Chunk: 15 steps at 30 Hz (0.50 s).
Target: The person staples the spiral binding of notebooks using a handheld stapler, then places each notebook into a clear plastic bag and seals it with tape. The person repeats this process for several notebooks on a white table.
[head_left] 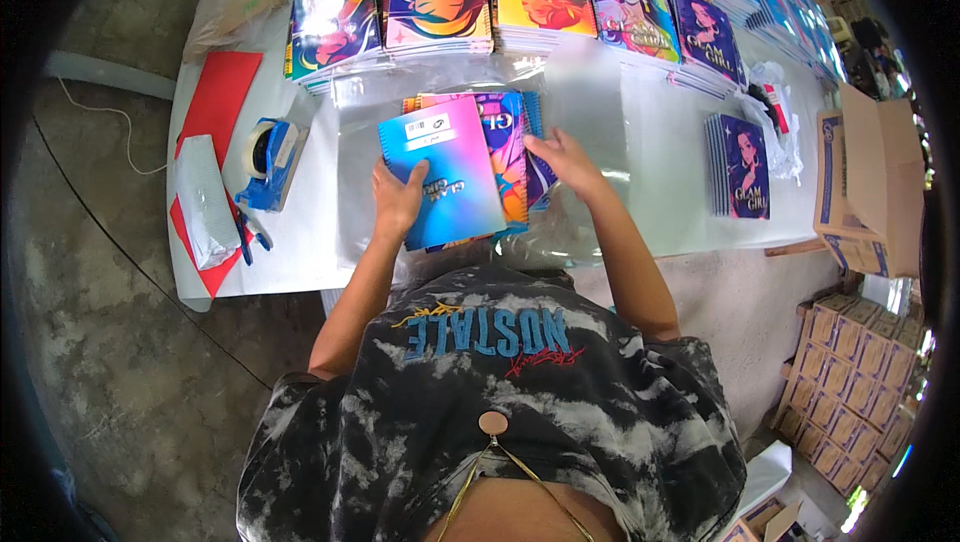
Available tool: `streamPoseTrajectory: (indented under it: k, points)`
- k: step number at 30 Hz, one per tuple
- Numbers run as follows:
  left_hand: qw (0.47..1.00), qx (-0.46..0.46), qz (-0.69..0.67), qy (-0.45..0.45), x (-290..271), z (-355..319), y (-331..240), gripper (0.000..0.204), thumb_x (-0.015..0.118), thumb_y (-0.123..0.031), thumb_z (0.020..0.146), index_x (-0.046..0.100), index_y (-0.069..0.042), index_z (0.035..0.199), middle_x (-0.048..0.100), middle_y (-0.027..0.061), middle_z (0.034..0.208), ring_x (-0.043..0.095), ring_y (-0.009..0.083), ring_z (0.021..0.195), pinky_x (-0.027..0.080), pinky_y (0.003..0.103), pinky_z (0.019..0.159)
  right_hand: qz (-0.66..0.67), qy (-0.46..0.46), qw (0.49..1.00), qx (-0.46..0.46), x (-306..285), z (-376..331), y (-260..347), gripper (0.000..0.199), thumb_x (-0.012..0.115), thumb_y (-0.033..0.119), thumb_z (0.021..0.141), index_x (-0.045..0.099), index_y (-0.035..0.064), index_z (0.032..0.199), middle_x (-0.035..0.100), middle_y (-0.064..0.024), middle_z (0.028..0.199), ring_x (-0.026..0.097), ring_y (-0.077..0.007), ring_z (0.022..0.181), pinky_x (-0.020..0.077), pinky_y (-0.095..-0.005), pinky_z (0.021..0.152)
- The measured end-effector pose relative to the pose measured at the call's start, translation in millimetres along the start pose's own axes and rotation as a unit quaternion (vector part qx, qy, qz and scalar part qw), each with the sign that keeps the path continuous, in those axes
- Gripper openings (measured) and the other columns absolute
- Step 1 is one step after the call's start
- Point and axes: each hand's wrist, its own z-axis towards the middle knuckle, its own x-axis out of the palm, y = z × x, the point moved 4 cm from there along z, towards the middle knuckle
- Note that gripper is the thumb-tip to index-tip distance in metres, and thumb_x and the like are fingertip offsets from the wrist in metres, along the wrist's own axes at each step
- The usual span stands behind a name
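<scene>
1. The left hand [398,197] grips the top blue-and-pink spiral notebook [441,172] at its near-left corner, thumb on the cover, fingers curled under the edge.
2. That notebook lies on a small stack of notebooks [512,157] in the middle of the white table [660,192], its long axis running away from the person, tilted slightly left.
3. The right hand [566,160] rests flat, fingers spread and unclenched, on the stack's right edge, beside clear plastic wrap [560,232].
4. Left of the stack sits a blue tape dispenser [268,164]; behind it, rows of notebook piles [440,2].
</scene>
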Motion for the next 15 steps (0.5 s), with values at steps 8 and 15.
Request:
streamPoseTrajectory:
  k: [8,15]
  points:
    - [0.969,-0.073,-0.186,0.145,-4,-5,-34,0.057,0.070,-0.022,0.072,0.048,0.005,0.117,0.059,0.0194,0.104,0.058,0.0282,0.094,0.046,0.037,0.085,0.047,0.082,0.994,-0.062,24,3,22,0.062,0.072,0.045,0.072,0.058,-0.0034,0.108,0.065,-0.0142,0.095,0.063,-0.0187,0.086,0.0493,-0.0321,0.077]
    - [0.868,-0.041,-0.476,0.136,-42,-49,-61,0.075,0.073,-0.026,0.072,0.031,-0.004,0.130,0.050,0.0108,0.119,0.048,0.0231,0.110,0.039,0.037,0.095,0.077,-0.087,0.942,-0.315,48,-78,35,0.071,0.084,0.014,0.056,0.043,0.0007,0.112,0.055,-0.0134,0.106,0.053,-0.0178,0.096,0.0416,-0.0323,0.087]
